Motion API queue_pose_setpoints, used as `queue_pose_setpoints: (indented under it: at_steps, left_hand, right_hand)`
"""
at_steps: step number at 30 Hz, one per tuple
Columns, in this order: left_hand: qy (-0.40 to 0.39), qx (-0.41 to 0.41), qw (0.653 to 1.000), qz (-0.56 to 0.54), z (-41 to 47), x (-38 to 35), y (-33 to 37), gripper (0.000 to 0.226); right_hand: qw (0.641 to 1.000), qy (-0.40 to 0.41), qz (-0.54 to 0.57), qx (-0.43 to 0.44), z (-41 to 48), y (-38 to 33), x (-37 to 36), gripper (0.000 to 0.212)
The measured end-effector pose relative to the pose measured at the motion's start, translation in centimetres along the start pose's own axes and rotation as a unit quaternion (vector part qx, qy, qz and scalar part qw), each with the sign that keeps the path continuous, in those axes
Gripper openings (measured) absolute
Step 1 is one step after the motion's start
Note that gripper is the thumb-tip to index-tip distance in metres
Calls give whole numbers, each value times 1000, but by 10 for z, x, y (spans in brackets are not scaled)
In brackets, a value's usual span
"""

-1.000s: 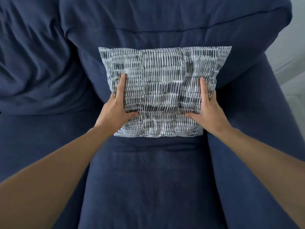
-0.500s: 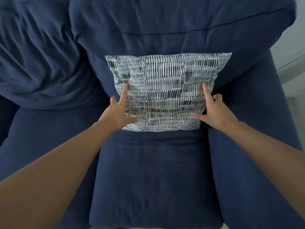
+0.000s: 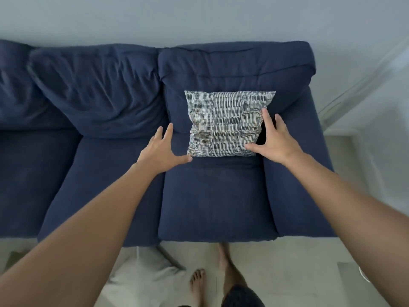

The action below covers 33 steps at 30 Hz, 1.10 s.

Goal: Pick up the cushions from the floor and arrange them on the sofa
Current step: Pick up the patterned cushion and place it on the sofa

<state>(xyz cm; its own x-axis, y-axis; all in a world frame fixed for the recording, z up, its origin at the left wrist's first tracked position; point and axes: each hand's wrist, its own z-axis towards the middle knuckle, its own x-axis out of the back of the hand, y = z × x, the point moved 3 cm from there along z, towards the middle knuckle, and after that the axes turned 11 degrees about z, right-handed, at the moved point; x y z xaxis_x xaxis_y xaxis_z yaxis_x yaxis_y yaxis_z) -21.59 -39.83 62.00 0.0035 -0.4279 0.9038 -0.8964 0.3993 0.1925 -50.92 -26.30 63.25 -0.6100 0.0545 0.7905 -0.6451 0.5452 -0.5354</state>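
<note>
A grey-and-white patterned cushion [image 3: 223, 122] leans upright against the back of the navy sofa [image 3: 212, 200], on its rightmost seat. My left hand [image 3: 160, 151] hovers open just left of the cushion's lower corner, fingers spread, holding nothing. My right hand [image 3: 275, 138] is open at the cushion's right edge, thumb near its lower right corner, not gripping. A pale beige cushion [image 3: 143, 275] lies on the floor in front of the sofa, partly hidden by my left arm.
The sofa's right armrest [image 3: 298, 173] borders the seat. A grey wall [image 3: 199, 18] rises behind the sofa. My bare feet [image 3: 212, 275] stand on the light floor near the beige cushion. A darker object [image 3: 15, 258] shows at the floor's left edge.
Both hands have let go of the patterned cushion and drawn back from it. My view has pulled back and up, so the whole sofa and the floor show.
</note>
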Motion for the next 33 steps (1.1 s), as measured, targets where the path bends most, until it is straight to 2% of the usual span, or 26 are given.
queue_pose_setpoints:
  at_steps: [8, 22, 33]
  left_hand:
    - [33, 0, 999, -28, -163, 20, -27, 127]
    - [55, 33, 997, -52, -378, -37, -94, 126]
    - [57, 96, 990, -86, -494, -73, -189, 128]
  right_hand:
    - [1000, 20, 11, 0, -162, -52, 2, 115]
    - [1000, 8, 2, 21, -359, -69, -48, 116]
    - [998, -44, -11, 50, -444, -116, -120, 117]
